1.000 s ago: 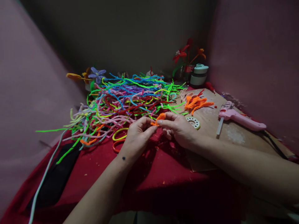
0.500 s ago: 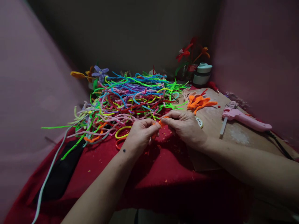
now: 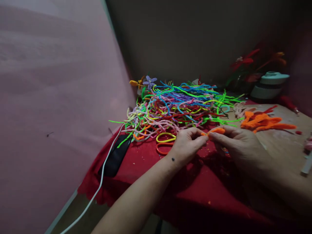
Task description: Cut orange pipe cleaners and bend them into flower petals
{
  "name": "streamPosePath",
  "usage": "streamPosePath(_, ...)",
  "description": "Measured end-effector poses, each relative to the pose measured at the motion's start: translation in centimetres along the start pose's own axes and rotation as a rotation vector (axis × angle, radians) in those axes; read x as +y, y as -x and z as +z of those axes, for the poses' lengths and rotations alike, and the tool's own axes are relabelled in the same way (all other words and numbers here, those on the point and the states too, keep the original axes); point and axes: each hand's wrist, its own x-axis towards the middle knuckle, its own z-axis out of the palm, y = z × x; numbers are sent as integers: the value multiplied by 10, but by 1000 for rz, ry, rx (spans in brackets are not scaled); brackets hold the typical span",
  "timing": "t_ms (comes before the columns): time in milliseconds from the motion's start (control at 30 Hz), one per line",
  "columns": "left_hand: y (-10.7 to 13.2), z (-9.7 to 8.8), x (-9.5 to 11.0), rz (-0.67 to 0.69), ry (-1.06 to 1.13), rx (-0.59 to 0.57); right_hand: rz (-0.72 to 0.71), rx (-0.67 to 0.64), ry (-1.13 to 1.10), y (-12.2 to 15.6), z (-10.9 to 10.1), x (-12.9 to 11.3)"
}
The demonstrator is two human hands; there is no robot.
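Observation:
Both hands meet above the red cloth, pinching one orange pipe-cleaner piece (image 3: 218,130). My left hand (image 3: 188,143) is closed on its thin left end. Thumb and fingers of my right hand (image 3: 240,143) grip the wider, petal-like part. Scissors (image 3: 163,149) with yellow and red handle loops lie on the cloth beside my left hand; their blades are hidden. Behind the hands spreads a tangled heap of coloured pipe cleaners (image 3: 185,104). A bunch of orange fuzzy pieces (image 3: 264,121) lies on a tan board beyond my right hand.
A dark phone-like slab (image 3: 115,157) lies at left, with a white cable (image 3: 103,175) running past it. Pipe-cleaner flowers (image 3: 149,81) stand at the back. A teal-lidded container (image 3: 270,86) is at back right. Part of the glue gun (image 3: 307,162) shows at the right edge.
The view has swung left, so the scene sits further right in the picture. Both hands still hold the orange piece, and more of it now shows above my right fingers.

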Motion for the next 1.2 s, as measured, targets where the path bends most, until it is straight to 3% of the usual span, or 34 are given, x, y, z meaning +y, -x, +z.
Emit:
streamPosePath(100,0,-2,-1,10,21,-7,11,18,-6,0,1,0)
streamPosePath(267,-1,-4,-3,-26,38,-7,88,-74,-49,-3,2,3)
streamPosePath(467,-4,-5,-5,0,-10,5,136,-47,-112,-3,3,7)
streamPosePath(667,-6,-8,-4,-54,12,-2,18,-92,-33,-5,3,8)
streamPosePath(833,-8,-8,-7,-63,37,-16,-21,-45,-11,-7,2,7)
streamPosePath(1033,-10,-11,-8,-83,130,-27,-87,-143,-140,-12,1,12)
streamPosePath(1200,-11,-13,-8,-86,159,-26,-103,-148,-220,-12,2,13)
